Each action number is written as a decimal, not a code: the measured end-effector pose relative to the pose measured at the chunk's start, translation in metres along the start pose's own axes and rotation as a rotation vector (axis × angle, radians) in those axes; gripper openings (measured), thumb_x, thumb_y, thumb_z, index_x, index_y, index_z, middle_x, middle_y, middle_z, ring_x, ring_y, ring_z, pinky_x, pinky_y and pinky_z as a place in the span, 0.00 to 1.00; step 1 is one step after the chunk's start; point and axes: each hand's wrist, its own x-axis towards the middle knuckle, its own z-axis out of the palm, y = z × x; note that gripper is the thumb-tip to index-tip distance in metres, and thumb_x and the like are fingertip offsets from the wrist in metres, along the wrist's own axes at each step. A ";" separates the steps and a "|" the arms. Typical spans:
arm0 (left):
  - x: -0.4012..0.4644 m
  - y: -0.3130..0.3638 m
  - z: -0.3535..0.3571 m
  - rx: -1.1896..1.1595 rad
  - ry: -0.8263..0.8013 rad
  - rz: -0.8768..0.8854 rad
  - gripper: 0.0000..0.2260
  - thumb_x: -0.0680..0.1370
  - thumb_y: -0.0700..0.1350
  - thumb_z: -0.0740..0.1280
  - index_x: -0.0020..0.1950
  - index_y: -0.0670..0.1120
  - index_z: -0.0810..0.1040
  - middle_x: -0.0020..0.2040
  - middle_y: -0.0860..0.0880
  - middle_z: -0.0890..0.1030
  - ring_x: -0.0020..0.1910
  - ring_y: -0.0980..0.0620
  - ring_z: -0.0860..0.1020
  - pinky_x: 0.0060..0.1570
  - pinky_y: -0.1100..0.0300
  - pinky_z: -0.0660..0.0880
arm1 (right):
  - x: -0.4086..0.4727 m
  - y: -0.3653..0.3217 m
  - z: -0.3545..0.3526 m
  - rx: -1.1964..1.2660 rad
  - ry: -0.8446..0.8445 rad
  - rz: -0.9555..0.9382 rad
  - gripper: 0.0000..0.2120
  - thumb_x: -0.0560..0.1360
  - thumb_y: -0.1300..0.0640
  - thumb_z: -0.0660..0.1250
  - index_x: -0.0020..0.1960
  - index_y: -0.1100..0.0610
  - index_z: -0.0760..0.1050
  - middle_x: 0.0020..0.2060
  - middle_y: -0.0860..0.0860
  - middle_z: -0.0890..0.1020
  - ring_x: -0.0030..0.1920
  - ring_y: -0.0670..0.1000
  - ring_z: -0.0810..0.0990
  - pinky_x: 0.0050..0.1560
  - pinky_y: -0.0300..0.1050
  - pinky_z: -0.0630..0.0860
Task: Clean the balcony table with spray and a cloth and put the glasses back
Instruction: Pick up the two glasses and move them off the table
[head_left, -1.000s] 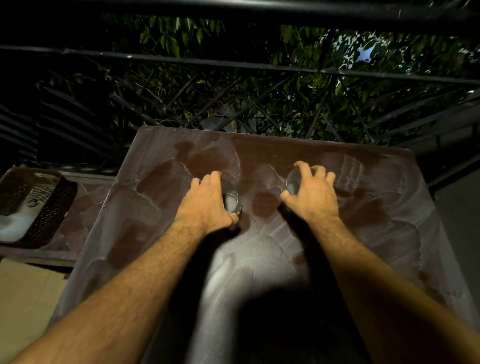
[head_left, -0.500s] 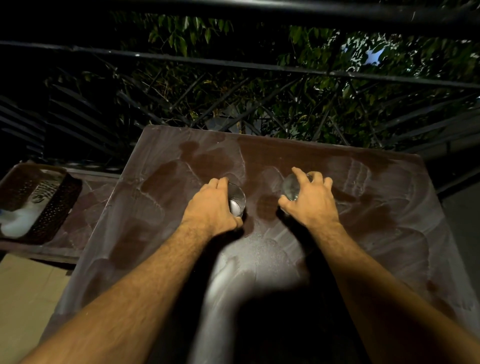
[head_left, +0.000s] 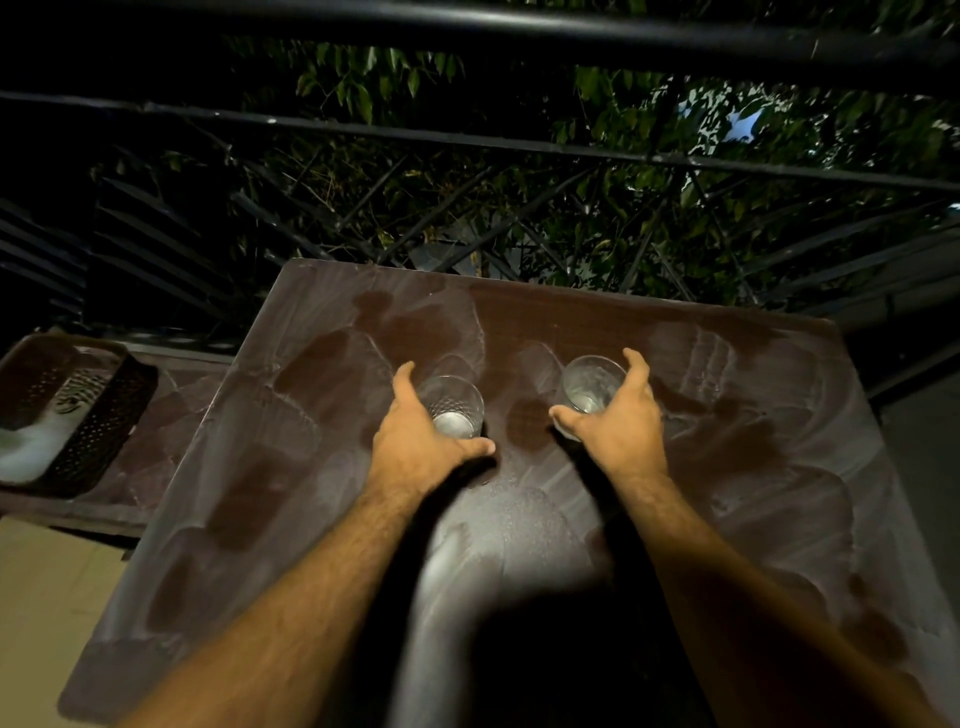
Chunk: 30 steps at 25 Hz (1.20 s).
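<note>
The left hand (head_left: 415, 441) is spread around the near side of a clear glass (head_left: 451, 405): thumb stretched out under its near right side, fingers lifted along its left, so the grasp is loose and open rather than clamped. The right hand (head_left: 618, 421) cups a second glass (head_left: 589, 384) the same way, thumb at the near left of it and fingers curved up its right side, also spread wide. Whether skin presses on either glass I cannot tell.

Both glasses stand upright on the table (head_left: 291, 493), side by side around the middle of the top, a little toward the far edge, with a dark patch between them. Each looks empty; only a pale, bright base shows through the wall. The left one has a dimpled pattern low on its side.

The brown tabletop is smeared with whitish swirls and darker damp-looking patches, with a bright lit streak running toward the near edge between the forearms.

Beyond the table's left edge sits a lower brown surface (head_left: 156, 447), and on it a dark perforated basket (head_left: 104, 415) holding something pale and white, too blurred to name. Past the far edge stand black railing bars (head_left: 467, 135) with green leaves (head_left: 597, 208) behind them.
</note>
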 end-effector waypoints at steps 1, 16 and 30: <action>0.000 -0.003 0.004 -0.031 0.028 0.000 0.59 0.53 0.58 0.86 0.78 0.55 0.58 0.69 0.48 0.79 0.66 0.47 0.78 0.70 0.49 0.73 | -0.001 0.000 0.002 0.049 0.013 0.034 0.53 0.60 0.46 0.81 0.74 0.47 0.52 0.69 0.56 0.69 0.67 0.58 0.70 0.63 0.53 0.70; -0.004 -0.013 -0.061 -0.243 0.320 -0.068 0.40 0.61 0.53 0.85 0.69 0.51 0.71 0.63 0.48 0.81 0.60 0.48 0.80 0.61 0.59 0.74 | 0.003 -0.058 0.014 0.106 0.021 -0.023 0.42 0.59 0.45 0.81 0.66 0.49 0.64 0.59 0.55 0.77 0.57 0.56 0.77 0.55 0.46 0.75; 0.052 -0.128 -0.231 -0.262 0.576 -0.218 0.40 0.62 0.55 0.83 0.70 0.55 0.69 0.66 0.51 0.80 0.62 0.46 0.79 0.61 0.54 0.75 | -0.013 -0.256 0.177 0.128 -0.195 -0.274 0.43 0.56 0.43 0.81 0.65 0.47 0.63 0.58 0.53 0.78 0.57 0.56 0.78 0.57 0.51 0.77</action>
